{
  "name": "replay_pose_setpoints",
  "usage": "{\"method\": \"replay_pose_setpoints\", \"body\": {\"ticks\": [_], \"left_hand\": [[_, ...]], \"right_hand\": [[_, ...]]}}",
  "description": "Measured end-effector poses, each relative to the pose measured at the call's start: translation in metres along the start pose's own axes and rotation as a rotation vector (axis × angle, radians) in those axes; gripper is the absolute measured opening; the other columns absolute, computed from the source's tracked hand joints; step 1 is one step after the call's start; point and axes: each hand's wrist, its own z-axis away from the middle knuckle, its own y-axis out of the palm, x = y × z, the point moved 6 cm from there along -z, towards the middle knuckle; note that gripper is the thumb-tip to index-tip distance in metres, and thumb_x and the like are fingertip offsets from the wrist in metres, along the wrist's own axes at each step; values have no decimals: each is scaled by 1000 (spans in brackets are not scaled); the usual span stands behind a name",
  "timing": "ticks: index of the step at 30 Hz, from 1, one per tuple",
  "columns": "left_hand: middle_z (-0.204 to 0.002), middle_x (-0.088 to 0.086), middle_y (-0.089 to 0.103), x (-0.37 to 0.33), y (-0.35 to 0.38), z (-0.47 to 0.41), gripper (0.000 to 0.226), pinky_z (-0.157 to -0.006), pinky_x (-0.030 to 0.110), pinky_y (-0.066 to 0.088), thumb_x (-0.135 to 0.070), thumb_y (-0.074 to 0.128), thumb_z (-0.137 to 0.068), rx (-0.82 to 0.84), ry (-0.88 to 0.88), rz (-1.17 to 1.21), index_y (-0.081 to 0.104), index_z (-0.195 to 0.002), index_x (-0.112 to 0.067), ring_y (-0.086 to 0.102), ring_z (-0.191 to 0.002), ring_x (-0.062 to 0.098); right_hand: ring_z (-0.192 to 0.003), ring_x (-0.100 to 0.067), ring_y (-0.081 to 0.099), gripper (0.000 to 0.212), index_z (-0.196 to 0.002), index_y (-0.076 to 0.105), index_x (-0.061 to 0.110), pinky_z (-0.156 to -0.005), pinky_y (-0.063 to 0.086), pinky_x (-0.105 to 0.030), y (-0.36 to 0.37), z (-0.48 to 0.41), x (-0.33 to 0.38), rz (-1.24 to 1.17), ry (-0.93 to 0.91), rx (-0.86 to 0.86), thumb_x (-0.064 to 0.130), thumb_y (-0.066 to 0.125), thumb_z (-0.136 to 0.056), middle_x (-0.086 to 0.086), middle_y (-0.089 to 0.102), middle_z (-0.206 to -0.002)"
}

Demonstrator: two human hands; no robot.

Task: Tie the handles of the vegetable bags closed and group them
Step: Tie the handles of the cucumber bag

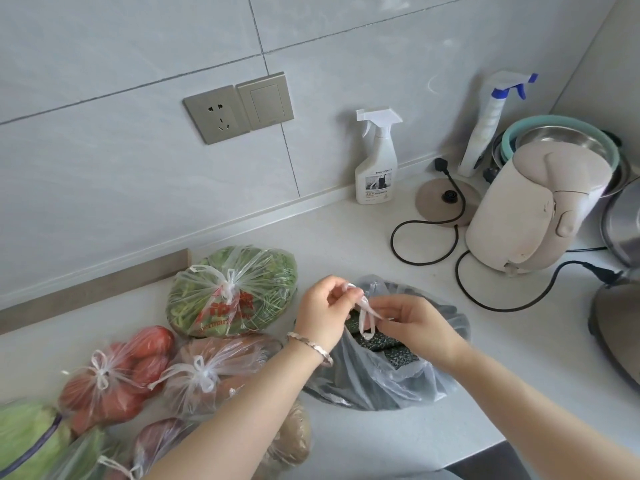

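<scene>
On the pale stone counter [433,441], the grey translucent plastic bag of dark cucumbers [388,368] lies right of four tied vegetable bags [194,341]. The left hand [323,311] and right hand [414,323] pinch its white handles [363,315] above its mouth.

Tied bags [194,348] left of open bag [388,375]

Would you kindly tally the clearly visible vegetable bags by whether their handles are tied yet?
Tied: 3, namely the clear bag of leafy greens, the clear bag of red tomatoes and the clear bag of orange carrots.
Untied: 1, the grey bag of dark cucumbers.
Total: 4
</scene>
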Motion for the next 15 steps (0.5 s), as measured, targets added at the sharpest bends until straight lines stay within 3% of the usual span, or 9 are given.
{"method": "replay_pose_setpoints", "body": {"ticks": [2, 5, 10, 13, 15], "left_hand": [[-59, -4, 55, 10, 7, 1, 12, -46, 8, 41, -16, 59, -87, 58, -127, 145, 61, -77, -8, 48, -40, -4], [-56, -1, 51, 19, 22, 7, 16, -48, 15, 43, -14, 54, -90, 141, -285, 366, 62, -77, -7, 41, -39, 1], [-54, 1, 52, 23, 27, 5, 17, -46, 17, 43, -6, 49, -91, 120, -453, 714, 59, -78, -2, 40, -36, 3], [-49, -1, 55, 17, 22, 1, 18, -47, 19, 47, -3, 48, -90, 143, -472, 800, 56, -74, -3, 45, -37, 5], [-54, 1, 59, 11, 17, -1, 23, -53, 20, 49, -2, 47, -90, 178, -464, 817, 57, -69, -3, 53, -44, 9]], "right_hand": [[-70, -13, 65, 38, -98, 64, 22, -71, 51, -20, -3, 3, -2, -207, -50, -77, -10, 61, -78, -1, 75, -77], [-74, -8, 70, 37, -87, 69, 21, -70, 54, -16, -7, 4, -1, -307, -154, -198, -12, 66, -71, 5, 75, -77], [-77, -12, 69, 16, -72, 73, 38, -76, 55, -21, -11, 4, 7, -111, -268, -302, 23, 67, -67, 13, 73, -79], [-76, -29, 67, 9, -75, 70, 29, -77, 55, -38, -20, 1, 7, 3, -212, -368, 32, 62, -76, -2, 73, -73], [-75, -28, 64, 21, -79, 69, 14, -75, 52, -28, -28, 1, 14, 195, -221, -459, 28, 56, -86, -9, 71, -78]]}}
